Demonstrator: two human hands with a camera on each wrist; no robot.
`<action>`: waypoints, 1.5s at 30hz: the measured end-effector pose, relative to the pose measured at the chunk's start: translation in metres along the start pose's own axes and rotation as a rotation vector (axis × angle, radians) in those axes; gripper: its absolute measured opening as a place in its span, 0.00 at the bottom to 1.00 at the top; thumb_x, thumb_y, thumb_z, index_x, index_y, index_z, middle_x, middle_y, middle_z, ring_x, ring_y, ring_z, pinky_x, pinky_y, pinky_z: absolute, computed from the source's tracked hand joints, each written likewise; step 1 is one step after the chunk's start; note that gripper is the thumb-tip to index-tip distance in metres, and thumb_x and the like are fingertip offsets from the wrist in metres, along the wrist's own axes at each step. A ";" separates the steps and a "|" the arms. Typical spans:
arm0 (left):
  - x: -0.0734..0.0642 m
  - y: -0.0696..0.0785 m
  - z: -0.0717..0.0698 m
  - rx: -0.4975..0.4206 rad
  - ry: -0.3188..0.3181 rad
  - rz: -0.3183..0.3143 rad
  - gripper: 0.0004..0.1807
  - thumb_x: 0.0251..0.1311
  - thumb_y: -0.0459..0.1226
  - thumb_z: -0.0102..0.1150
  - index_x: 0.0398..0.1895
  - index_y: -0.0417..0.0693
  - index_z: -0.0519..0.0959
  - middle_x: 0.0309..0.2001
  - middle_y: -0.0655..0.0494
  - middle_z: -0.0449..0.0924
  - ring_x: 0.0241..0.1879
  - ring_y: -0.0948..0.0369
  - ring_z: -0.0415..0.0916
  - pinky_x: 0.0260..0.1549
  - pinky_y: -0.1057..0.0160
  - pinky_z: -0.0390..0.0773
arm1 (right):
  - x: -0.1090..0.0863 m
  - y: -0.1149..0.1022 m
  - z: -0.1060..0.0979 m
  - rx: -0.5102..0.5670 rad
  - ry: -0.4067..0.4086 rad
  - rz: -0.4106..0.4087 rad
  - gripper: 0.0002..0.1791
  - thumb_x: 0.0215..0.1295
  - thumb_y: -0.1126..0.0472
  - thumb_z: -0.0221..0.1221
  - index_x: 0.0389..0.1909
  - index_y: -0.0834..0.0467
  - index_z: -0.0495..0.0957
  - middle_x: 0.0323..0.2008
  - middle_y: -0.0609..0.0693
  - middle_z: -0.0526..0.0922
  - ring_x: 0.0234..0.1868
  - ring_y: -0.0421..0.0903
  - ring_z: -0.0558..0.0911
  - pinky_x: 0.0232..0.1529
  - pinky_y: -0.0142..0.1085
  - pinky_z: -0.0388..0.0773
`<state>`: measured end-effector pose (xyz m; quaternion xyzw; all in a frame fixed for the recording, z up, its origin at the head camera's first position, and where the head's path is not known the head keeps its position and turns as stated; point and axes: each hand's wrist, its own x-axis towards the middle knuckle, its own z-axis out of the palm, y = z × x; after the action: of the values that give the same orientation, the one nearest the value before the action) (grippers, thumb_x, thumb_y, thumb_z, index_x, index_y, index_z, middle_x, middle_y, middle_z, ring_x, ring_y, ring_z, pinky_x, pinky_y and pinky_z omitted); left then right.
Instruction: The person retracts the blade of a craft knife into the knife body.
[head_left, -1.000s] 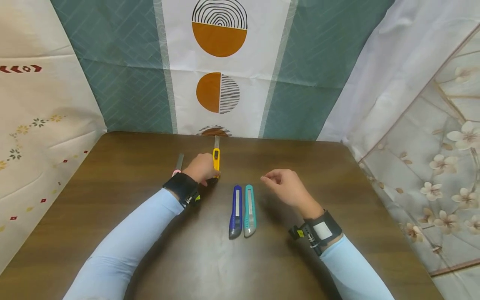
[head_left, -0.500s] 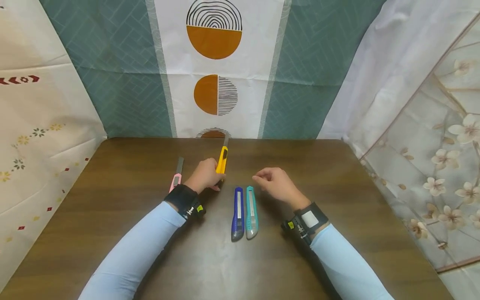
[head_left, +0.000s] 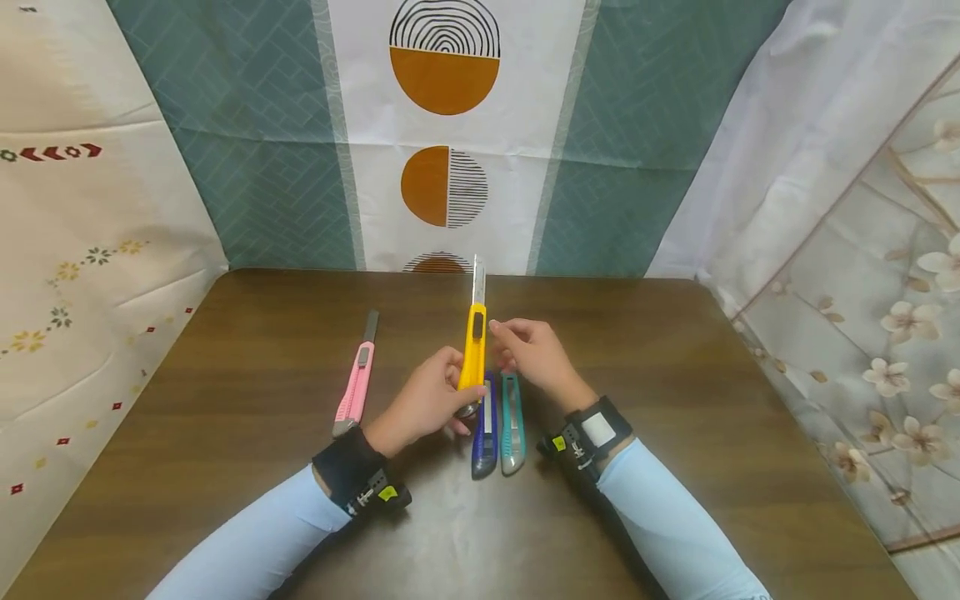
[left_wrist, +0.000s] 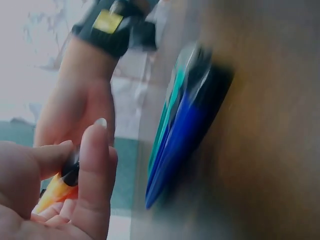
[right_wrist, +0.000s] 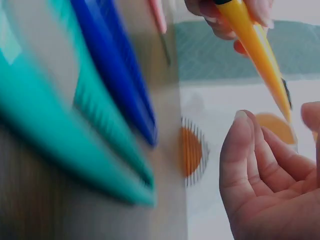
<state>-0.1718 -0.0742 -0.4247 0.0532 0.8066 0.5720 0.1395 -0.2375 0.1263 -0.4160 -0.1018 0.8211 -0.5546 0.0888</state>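
Note:
My left hand [head_left: 429, 390] grips the dark lower end of a yellow utility knife [head_left: 474, 346] between thumb and fingers. Its blade is out and points away from me, and the knife is held up off the table. My right hand [head_left: 542, 358] is beside the knife's front half, fingers loosely bent. In the right wrist view a gap shows between those fingers [right_wrist: 237, 145] and the yellow handle [right_wrist: 255, 47]. Below the hands lie a blue utility knife [head_left: 484, 442] and a teal one [head_left: 513, 429], side by side, with no blade showing.
A pink utility knife [head_left: 357, 383] with its blade out lies on the wooden table [head_left: 637, 350], left of my left hand. Patterned cloth [head_left: 630, 125] hangs behind the far edge. Floral curtains flank the table left and right.
My left hand has carried the yellow utility knife right and nearer to me, lifting it over the blue one. My right hand has come left towards it. The pink knife now shows fully.

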 end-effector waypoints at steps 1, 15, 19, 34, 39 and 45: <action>-0.005 0.000 0.002 -0.004 -0.008 0.015 0.27 0.59 0.37 0.74 0.57 0.45 0.69 0.38 0.43 0.78 0.23 0.52 0.83 0.22 0.55 0.88 | -0.002 -0.003 0.003 0.017 0.000 -0.010 0.27 0.72 0.38 0.59 0.51 0.59 0.84 0.38 0.56 0.89 0.33 0.55 0.87 0.37 0.43 0.90; -0.062 -0.011 0.015 -0.144 -0.031 0.210 0.23 0.66 0.36 0.67 0.61 0.45 0.70 0.41 0.44 0.82 0.32 0.49 0.86 0.22 0.51 0.88 | -0.040 -0.042 0.031 -0.005 0.041 -0.220 0.20 0.74 0.44 0.59 0.34 0.56 0.85 0.25 0.51 0.82 0.27 0.51 0.78 0.30 0.39 0.83; -0.072 -0.016 0.013 -0.156 -0.032 0.274 0.19 0.72 0.38 0.60 0.62 0.44 0.72 0.43 0.42 0.84 0.31 0.46 0.87 0.22 0.52 0.88 | -0.048 -0.046 0.035 -0.020 0.068 -0.264 0.17 0.74 0.45 0.60 0.33 0.54 0.85 0.22 0.52 0.77 0.24 0.51 0.73 0.24 0.32 0.73; -0.072 -0.014 0.016 -0.194 0.004 0.464 0.16 0.68 0.33 0.64 0.58 0.42 0.78 0.36 0.41 0.84 0.30 0.42 0.84 0.18 0.49 0.86 | -0.069 -0.056 0.034 0.092 0.158 -0.313 0.17 0.75 0.50 0.60 0.32 0.58 0.87 0.27 0.55 0.85 0.28 0.55 0.79 0.27 0.35 0.83; -0.071 -0.011 0.018 -0.197 0.003 0.495 0.16 0.68 0.32 0.63 0.57 0.42 0.79 0.35 0.40 0.84 0.27 0.44 0.84 0.18 0.49 0.86 | -0.070 -0.056 0.033 0.117 0.174 -0.356 0.15 0.75 0.54 0.60 0.32 0.59 0.87 0.27 0.54 0.85 0.27 0.49 0.80 0.27 0.40 0.85; -0.071 -0.008 0.019 -0.198 0.011 0.501 0.15 0.68 0.32 0.63 0.57 0.41 0.79 0.35 0.40 0.84 0.28 0.48 0.84 0.17 0.50 0.86 | -0.071 -0.057 0.034 0.131 0.213 -0.386 0.15 0.76 0.58 0.59 0.31 0.62 0.86 0.27 0.59 0.85 0.25 0.47 0.79 0.27 0.38 0.85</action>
<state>-0.0980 -0.0776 -0.4262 0.2341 0.7090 0.6652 -0.0065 -0.1562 0.0945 -0.3730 -0.1917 0.7535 -0.6210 -0.0996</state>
